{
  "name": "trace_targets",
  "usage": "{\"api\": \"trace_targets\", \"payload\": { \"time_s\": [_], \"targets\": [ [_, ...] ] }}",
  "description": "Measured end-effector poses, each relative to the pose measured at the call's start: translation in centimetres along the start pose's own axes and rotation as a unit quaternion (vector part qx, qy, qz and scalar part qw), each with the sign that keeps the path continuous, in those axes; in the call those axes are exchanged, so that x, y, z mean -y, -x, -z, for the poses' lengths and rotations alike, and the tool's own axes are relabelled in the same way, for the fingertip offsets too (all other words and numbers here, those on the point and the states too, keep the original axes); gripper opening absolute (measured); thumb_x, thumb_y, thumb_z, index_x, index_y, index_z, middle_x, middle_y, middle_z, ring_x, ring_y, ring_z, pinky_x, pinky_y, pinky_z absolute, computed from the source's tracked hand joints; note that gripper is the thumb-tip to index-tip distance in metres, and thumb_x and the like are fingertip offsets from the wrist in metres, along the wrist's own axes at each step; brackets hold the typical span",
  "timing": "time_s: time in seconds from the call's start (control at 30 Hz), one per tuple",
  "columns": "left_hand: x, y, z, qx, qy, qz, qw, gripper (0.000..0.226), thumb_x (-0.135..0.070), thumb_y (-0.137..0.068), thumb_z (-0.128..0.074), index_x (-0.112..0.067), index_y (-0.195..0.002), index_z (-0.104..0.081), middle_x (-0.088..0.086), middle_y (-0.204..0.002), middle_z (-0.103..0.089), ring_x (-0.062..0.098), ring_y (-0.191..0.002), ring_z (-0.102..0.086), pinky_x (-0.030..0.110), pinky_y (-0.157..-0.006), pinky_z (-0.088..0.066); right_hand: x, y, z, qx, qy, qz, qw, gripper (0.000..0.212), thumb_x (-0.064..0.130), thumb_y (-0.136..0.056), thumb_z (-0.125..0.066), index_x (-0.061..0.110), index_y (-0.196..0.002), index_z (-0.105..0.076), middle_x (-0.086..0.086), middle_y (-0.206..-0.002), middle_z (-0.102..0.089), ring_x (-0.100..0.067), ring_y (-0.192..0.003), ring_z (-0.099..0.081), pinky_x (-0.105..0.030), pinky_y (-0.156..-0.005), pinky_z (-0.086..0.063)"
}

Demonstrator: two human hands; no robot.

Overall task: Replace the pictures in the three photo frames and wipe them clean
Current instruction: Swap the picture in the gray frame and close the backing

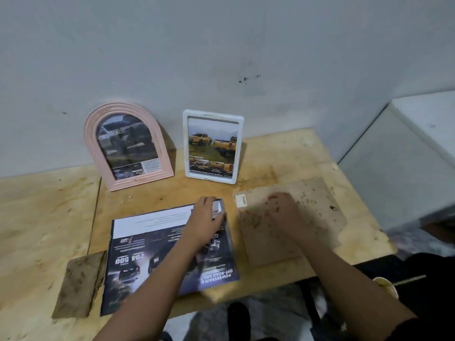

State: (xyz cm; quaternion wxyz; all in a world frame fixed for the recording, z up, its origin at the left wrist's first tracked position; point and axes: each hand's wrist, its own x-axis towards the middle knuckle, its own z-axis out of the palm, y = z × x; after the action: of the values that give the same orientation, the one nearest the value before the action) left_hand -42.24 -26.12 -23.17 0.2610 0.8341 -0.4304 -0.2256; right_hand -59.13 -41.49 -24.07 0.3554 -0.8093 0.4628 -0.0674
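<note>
A pink arched photo frame and a white rectangular photo frame stand against the wall, each holding a car picture. A car brochure lies flat on the wooden table. My left hand is at the brochure's far right corner, its fingers curled round the edge of a small car picture there. My right hand rests on a dirty, crumb-covered flat panel with a white sticker, fingertips pressing down. The right hand is blurred.
A brown, soiled rag-like piece lies at the front left beside the brochure. A white cabinet stands against the table's right edge. A paper cup sits below the table's front right edge. The grey wall is directly behind the frames.
</note>
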Motion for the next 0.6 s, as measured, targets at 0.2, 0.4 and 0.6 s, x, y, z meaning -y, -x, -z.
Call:
{"api": "trace_targets", "payload": {
  "time_s": [0.2, 0.4, 0.6],
  "targets": [
    [-7.2, -2.5, -6.6, 0.015, 0.084, 0.115, 0.99, 0.07, -0.044, -0.093, -0.046, -0.009, -0.146, -0.018, 0.017, -0.139, -0.035, 0.033, -0.128, -0.034, 0.042, -0.102, -0.033, -9.7, 1.3, 6.8, -0.101, -0.02, -0.212, 0.972, 0.048, 0.016, -0.085, -0.061, 0.008, -0.13, -0.047, -0.018, -0.13, -0.044, -0.036, -0.116, -0.044, -0.039, -0.09, -0.042],
    [-6.8, -1.7, -9.6, 0.03, 0.026, 0.167, 0.985, 0.08, -0.047, -0.092, -0.047, -0.009, -0.149, -0.005, 0.018, -0.152, -0.012, 0.034, -0.138, -0.016, 0.043, -0.112, -0.025, -12.0, 1.6, 7.8, -0.117, -0.012, -0.253, 0.96, 0.054, 0.016, -0.085, -0.062, 0.004, -0.134, -0.043, -0.022, -0.133, -0.043, -0.039, -0.122, -0.04, -0.045, -0.103, -0.034],
    [-8.0, -1.7, -10.8, -0.022, 0.192, 0.177, 0.965, 0.075, -0.035, -0.085, -0.062, -0.009, -0.146, -0.025, 0.012, -0.148, -0.029, 0.034, -0.137, -0.026, 0.049, -0.111, -0.029, -11.8, 0.3, 7.0, -0.13, -0.041, -0.3, 0.944, 0.053, 0.022, -0.085, -0.059, 0.011, -0.134, -0.041, -0.018, -0.135, -0.039, -0.038, -0.121, -0.038, -0.047, -0.095, -0.04]
  ]
}}
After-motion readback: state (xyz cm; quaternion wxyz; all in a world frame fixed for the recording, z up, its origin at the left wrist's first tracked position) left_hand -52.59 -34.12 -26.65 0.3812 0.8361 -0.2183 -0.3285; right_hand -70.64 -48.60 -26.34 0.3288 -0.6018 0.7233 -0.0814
